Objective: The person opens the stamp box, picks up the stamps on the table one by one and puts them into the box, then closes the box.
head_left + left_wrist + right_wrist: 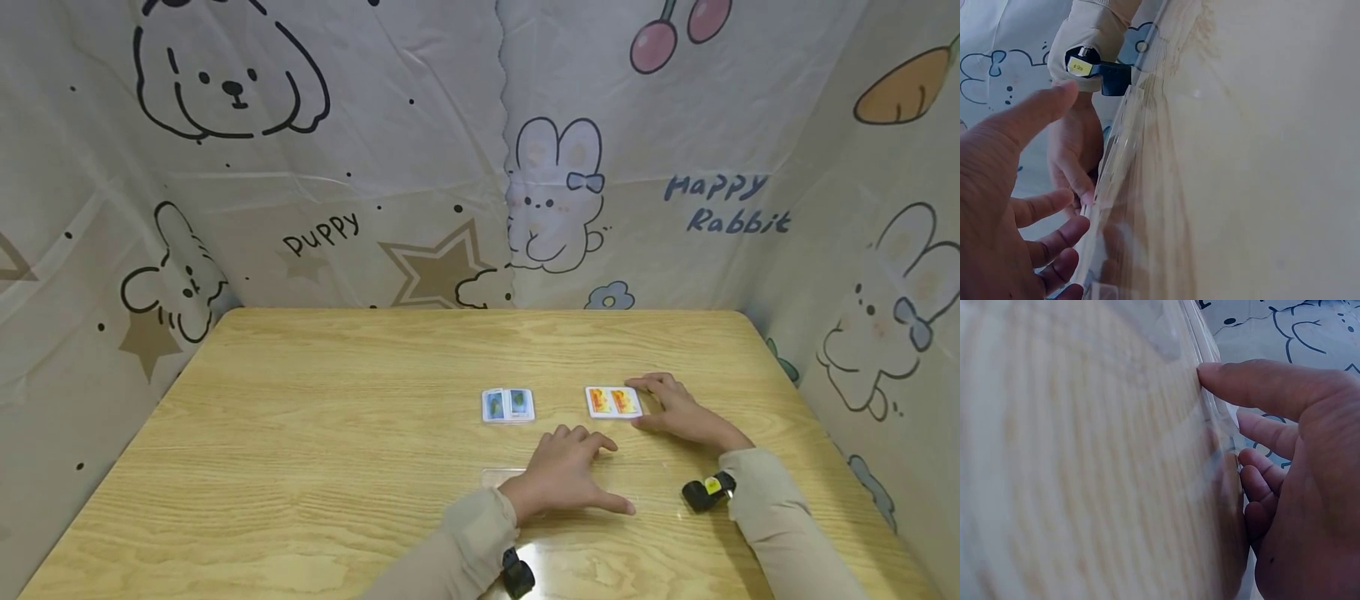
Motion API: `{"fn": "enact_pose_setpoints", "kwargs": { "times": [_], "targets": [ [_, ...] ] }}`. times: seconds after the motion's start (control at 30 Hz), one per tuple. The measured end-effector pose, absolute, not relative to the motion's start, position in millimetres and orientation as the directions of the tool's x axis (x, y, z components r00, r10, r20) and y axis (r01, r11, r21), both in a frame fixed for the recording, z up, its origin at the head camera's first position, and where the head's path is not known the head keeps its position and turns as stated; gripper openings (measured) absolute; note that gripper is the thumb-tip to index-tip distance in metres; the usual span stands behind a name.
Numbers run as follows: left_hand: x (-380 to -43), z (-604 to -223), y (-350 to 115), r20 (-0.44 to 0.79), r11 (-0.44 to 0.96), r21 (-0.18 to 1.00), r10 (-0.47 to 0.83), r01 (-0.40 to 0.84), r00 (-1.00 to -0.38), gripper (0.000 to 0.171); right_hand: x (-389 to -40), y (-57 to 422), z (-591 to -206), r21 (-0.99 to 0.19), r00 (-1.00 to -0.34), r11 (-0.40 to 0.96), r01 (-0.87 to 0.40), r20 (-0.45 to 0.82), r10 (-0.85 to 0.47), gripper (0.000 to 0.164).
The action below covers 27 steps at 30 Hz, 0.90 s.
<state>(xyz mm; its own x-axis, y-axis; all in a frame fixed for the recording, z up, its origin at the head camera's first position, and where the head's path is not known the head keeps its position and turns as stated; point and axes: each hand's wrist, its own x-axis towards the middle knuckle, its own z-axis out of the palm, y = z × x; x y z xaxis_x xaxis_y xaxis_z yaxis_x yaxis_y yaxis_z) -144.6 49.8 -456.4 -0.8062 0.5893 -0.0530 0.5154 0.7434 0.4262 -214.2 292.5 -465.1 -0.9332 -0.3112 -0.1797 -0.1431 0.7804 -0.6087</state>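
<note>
On the table, a clear-edged holder with two orange picture cards (613, 402) lies flat on the right. My right hand (678, 412) grips its right end, the thumb at the near corner and the index finger at the far one. In the right wrist view, the thumb tip (1210, 374) is at a clear plastic edge. Left of it lies a similar pair of blue-green picture cards (507, 406), one slightly overlapping the other. My left hand (566, 471) hovers with fingers and thumb spread, nothing between them, partly covering a clear plastic tray (497, 477).
The wood-grain table (300, 433) reaches back to a hanging cloth (420, 167) with cartoon prints, which also runs along both sides. Black wrist cameras (705, 493) are strapped beneath both sleeves. Light glints on the table near the right wrist.
</note>
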Motion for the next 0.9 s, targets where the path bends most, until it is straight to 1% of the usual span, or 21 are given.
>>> {"fn": "enact_pose_setpoints", "kwargs": {
  "times": [0.33, 0.5, 0.67, 0.9],
  "targets": [
    [-149.7, -465.1, 54.6, -0.054, 0.752, 0.401, 0.589, 0.523, -0.806, 0.075, -213.0, 292.8, -464.9, -0.631, -0.931, 0.763, -0.138, -0.181, -0.317, 0.067],
    [-151.3, -465.2, 55.5, -0.066, 0.751, 0.391, 0.6, 0.533, -0.797, 0.075, -213.1, 292.7, -463.8, -0.624, -0.931, 0.77, -0.137, -0.184, -0.315, 0.068],
    [-152.2, -465.4, 56.5, -0.087, 0.746, 0.388, 0.614, 0.541, -0.784, 0.072, -214.6, 293.6, -465.3, -0.609, -0.932, 0.78, -0.141, -0.185, -0.313, 0.068],
    [-151.0, -465.6, 58.0, -0.092, 0.754, 0.363, 0.614, 0.547, -0.784, 0.064, -216.0, 295.3, -468.1, -0.605, -0.932, 0.783, -0.143, -0.183, -0.312, 0.068]
  ]
}}
